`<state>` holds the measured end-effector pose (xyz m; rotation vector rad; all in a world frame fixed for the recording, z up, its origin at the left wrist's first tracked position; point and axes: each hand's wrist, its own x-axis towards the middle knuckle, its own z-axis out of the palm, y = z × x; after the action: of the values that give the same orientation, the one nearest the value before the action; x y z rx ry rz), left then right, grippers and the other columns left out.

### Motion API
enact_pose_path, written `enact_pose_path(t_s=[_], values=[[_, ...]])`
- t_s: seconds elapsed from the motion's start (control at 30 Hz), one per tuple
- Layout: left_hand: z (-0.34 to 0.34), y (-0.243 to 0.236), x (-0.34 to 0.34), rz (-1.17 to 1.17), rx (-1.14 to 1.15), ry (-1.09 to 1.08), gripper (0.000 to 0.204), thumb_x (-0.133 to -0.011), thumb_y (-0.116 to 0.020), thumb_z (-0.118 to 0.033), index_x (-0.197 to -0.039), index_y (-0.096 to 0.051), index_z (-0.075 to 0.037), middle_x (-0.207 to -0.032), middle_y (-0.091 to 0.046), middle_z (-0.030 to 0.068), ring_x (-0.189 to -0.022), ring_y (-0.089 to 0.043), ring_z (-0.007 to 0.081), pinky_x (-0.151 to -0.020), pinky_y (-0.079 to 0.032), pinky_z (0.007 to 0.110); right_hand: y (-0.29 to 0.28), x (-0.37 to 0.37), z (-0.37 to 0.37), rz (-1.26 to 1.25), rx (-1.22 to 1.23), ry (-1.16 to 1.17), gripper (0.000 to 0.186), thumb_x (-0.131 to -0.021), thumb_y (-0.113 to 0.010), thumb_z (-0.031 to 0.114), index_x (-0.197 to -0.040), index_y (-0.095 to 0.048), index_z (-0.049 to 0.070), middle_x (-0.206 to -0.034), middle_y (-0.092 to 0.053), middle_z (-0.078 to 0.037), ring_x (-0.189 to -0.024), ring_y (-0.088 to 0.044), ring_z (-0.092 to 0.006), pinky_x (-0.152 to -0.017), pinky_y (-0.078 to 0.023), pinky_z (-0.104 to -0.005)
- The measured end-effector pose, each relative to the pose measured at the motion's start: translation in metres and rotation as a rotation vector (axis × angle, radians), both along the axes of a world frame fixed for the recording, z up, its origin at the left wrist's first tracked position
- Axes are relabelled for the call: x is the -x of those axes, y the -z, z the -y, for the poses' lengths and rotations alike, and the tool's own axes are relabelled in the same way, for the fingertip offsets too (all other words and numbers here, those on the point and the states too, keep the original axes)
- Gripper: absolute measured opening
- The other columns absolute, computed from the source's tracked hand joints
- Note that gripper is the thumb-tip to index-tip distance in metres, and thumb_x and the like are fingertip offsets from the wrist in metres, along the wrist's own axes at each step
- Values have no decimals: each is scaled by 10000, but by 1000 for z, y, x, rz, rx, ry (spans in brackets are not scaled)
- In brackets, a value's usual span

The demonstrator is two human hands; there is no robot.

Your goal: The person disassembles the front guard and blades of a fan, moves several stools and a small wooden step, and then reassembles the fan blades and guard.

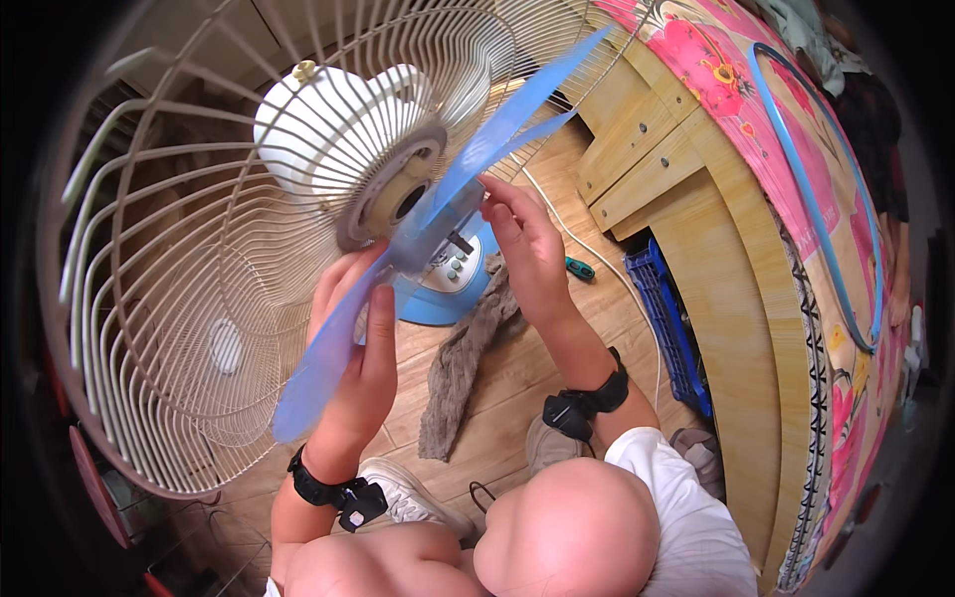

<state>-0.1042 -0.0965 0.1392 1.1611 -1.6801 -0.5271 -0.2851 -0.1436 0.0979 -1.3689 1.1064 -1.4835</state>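
The translucent blue fan blade (418, 249) sits at the hub of the white motor housing (338, 129), inside the rear wire guard (149, 298), and both hands grip it to steady it there. The left hand (358, 348) wraps around a lower blade, fingers closed; the right hand (522, 249) pinches the hub's edge. A grey rag (458, 368) lies on the wooden floor (517, 388) below.

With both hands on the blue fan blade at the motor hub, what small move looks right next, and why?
Probably draw the blue fan blade straight off along the shaft, away from the motor hub. The left hand grips one vane and the right hand holds the blade's centre, which looks slightly clear of the hub inside the rear grille.
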Motion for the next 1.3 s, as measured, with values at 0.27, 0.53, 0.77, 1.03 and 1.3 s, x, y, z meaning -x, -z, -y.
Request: enact_pose_path(t_s=[0.27,0.53,0.77,1.03,1.3], values=[[1,-1,-4,-174,-103,56,297,-971,-420,-103,-1170,-527,88,-1158,-561,146,-1080,-542,221,-920,-462,356,2,-2,6,342,-52,-287,493,-948,-489,393,-1179,-523,-41,-1134,-529,-82,-1056,-476,-139,-925,-368,-275],[3,-6,-12,26,-59,18,333,-977,-422,-176,-1168,-553,63,-1169,-583,128,-1109,-523,212,-978,-357,340,22,-2,3,219,2,-369,863,-715,-771,421,-1341,-369,-16,-1291,-468,-133,-1230,-415,-229,-1047,-301,-355],[2,-6,-15,110,-53,22,322,-965,-435,-166,-1169,-549,56,-1186,-565,134,-1127,-498,224,-988,-337,348,25,7,9,264,-24,-467,838,-675,-823,294,-1332,-397,-6,-1291,-488,-120,-1236,-421,-215,-1037,-323,-341],[2,-5,-14,127,-44,12,325,-966,-422,-153,-1183,-537,59,-1182,-567,131,-1124,-501,211,-988,-338,340,25,4,10,260,-42,-426,798,-666,-829,257,-1306,-436,-11,-1256,-526,-115,-1203,-455,-201,-1024,-341,-333],[2,-4,-12,6,-71,31,282,-935,-478,-122,-1153,-547,44,-1162,-547,128,-1098,-475,215,-979,-319,341,22,4,10,274,-41,-409,751,-669,-823,238,-1275,-463,-20,-1217,-549,-111,-1157,-483,-190,-1001,-360,-328]])
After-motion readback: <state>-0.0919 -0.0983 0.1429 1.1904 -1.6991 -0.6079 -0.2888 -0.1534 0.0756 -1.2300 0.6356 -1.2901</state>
